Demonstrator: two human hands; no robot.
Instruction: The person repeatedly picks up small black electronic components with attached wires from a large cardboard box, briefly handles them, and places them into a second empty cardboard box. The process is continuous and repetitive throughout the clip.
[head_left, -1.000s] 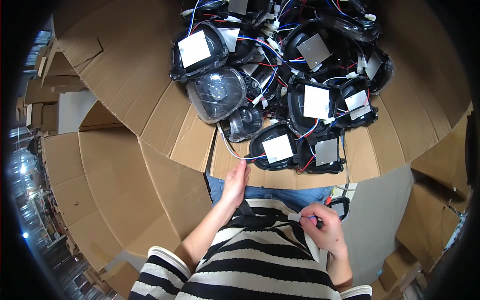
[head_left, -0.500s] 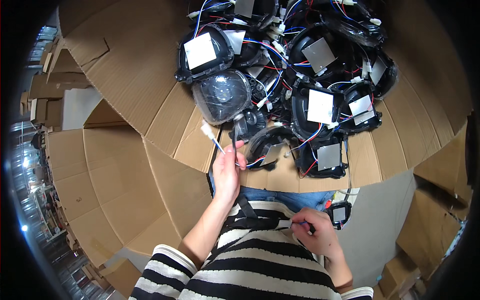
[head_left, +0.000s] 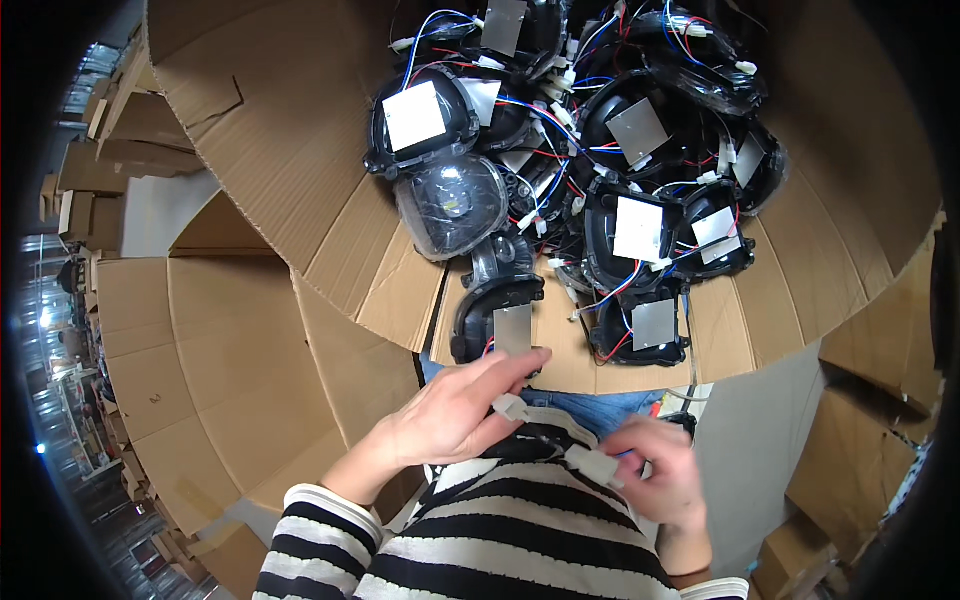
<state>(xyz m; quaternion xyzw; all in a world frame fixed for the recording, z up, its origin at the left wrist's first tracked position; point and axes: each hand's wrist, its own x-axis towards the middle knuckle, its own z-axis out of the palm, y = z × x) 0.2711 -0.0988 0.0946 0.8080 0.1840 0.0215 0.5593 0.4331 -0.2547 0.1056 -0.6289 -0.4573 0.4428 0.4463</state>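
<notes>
My left hand (head_left: 455,412) is pinched on a small white wire connector (head_left: 511,407), its outer fingers reaching toward the nearest lamp unit. That lamp unit (head_left: 480,315) has a black housing and a silver square plate, and lies on the cardboard just beyond the hand. Close to my waist, my right hand (head_left: 660,470), slightly blurred, is closed around a white connector (head_left: 592,464) with a bit of blue wire by the fingers. The two connectors are apart, facing each other.
A heap of black lamp units (head_left: 640,230) with red, blue and white wires fills the large cardboard box (head_left: 340,265) ahead. One lamp shows its clear lens (head_left: 453,205). More cardboard (head_left: 230,370) stands at left, and further boxes (head_left: 850,460) at right.
My left hand has come down and right with its connector, closer to the right hand. The nearest lamp unit has turned and shifted left. My right hand's connector has risen slightly into fuller view.
</notes>
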